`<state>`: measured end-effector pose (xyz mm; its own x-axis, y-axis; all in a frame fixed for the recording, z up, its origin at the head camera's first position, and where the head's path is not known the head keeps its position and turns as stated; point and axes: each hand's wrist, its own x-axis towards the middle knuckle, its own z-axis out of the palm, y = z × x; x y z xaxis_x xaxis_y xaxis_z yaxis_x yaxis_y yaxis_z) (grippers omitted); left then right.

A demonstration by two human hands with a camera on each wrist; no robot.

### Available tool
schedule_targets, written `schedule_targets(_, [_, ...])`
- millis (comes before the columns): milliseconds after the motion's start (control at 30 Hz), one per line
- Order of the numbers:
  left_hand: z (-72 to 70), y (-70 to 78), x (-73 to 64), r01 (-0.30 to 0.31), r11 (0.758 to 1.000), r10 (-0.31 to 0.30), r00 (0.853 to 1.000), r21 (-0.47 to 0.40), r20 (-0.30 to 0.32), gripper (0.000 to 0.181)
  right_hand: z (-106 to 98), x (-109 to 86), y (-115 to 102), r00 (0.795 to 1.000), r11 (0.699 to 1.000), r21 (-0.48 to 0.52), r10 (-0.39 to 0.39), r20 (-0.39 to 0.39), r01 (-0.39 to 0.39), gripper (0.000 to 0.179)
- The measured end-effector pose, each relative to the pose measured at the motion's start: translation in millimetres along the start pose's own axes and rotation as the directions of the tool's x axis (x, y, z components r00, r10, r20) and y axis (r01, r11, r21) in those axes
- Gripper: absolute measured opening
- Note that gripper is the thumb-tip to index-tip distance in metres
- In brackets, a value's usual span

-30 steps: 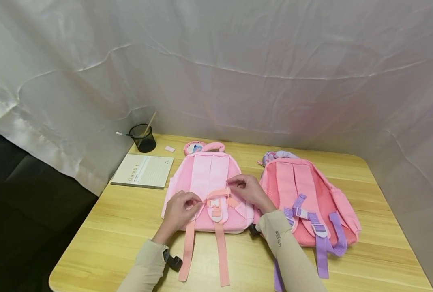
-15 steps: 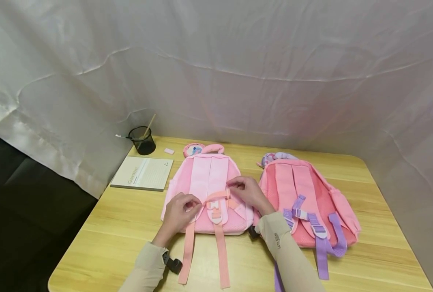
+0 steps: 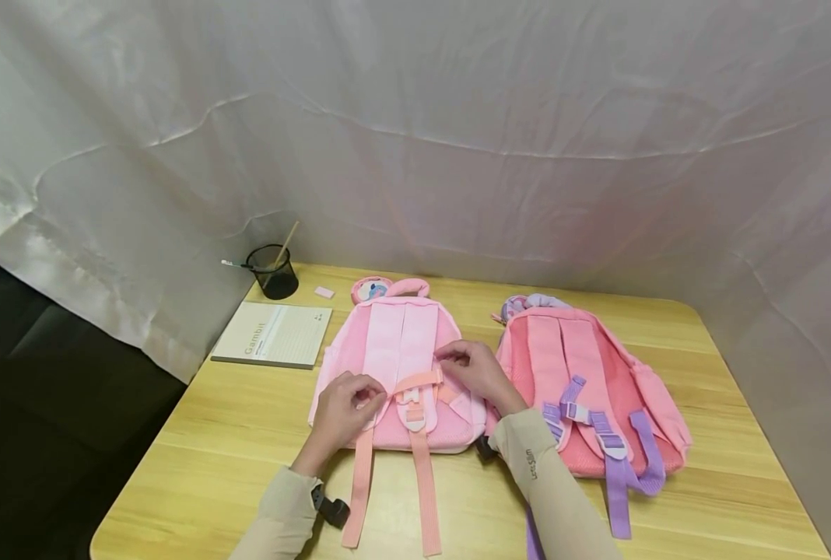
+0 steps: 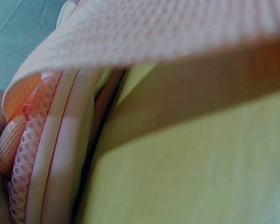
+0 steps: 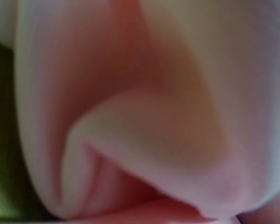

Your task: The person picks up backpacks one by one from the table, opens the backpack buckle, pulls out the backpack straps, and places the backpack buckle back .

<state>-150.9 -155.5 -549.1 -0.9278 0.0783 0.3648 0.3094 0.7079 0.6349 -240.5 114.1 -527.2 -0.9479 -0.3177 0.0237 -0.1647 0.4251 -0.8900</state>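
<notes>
A light pink backpack [image 3: 383, 334] lies with its back panel and shoulder straps up. Across its lower part runs a short orange chest strap [image 3: 415, 381], just above a white buckle [image 3: 412, 398]. My left hand [image 3: 345, 408] pinches the strap's left end between thumb and forefinger. At the other end, my right hand [image 3: 477, 369] holds the strap with bent fingers. Two loose orange webbing tails [image 3: 426, 498] hang down toward the table's front edge. In the left wrist view a blurred pink webbing band [image 4: 144, 42] crosses close to the camera; blurred pink fabric [image 5: 149, 121] fills the right wrist view.
A coral backpack [image 3: 545, 346] with purple webbing lies close on the right, under my right forearm. On the left of the wooden table [image 3: 177, 474] are a notebook [image 3: 275, 334], a black mesh pen cup [image 3: 278, 284] and a pink eraser [image 3: 324, 292]. A grey curtain [image 3: 457, 132] stands behind.
The orange chest strap shows more of its flat face between the hands. Both hands have hardly moved; the whole head view has shifted slightly.
</notes>
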Motion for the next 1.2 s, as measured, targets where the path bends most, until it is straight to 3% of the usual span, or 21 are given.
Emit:
schedule_targets(600, [0.8,0.8,-2.5,-0.009,1.000,0.009,1.000,-0.003,-0.008,0.015,0.1,-0.3,4.1,1.000,1.000,-0.020,0.016,0.000,-0.016,0.018])
schedule_targets(867, [-0.4,-1.0,0.4,-0.024,1.000,0.024,1.000,-0.017,-0.010,0.011,-2.6,-2.4,-3.7,1.000,1.000,0.001,0.031,-0.001,-0.031,0.017])
schedule_targets(1067, [-2.6,1.8,5.1,-0.021,0.999,0.021,1.000,-0.045,0.008,0.006,-20.2,-12.5,-17.8,0.999,1.000,0.005,-0.007,-0.036,0.007,0.020])
schedule_targets(1200, [-7.3,15.5,9.5,-0.092,0.994,0.091,0.996,0.057,0.015,0.008,-44.9,-23.6,-28.3,0.996,0.997,-0.054,-0.064,-0.060,0.061,0.022])
